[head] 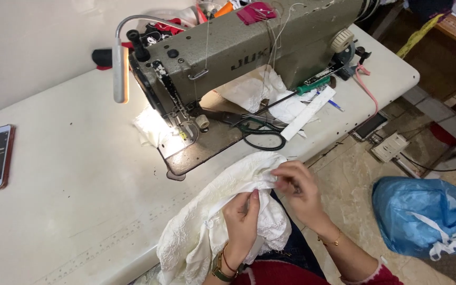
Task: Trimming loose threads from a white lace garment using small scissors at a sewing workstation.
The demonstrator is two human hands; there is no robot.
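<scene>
At a white sewing table (69,174), in front of the grey-green sewing machine (249,53), a white lace garment (212,221) lies at the near edge, the left hand (243,219) gripping its fabric while the right hand (299,187) pinches a fold, best kept taut and flat between both hands.

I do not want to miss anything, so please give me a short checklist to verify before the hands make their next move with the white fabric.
1. Left hand grips the white lace fabric: ok.
2. Right hand pinches the fabric edge: ok.
3. Small item between the right fingers: cannot tell.
4. Scissors lie on the sewing machine bed, apart from the hands: ok.
5. Lamp lights the needle area: ok.
6. Presser foot area free: not ok, white cloth lies there.
</scene>
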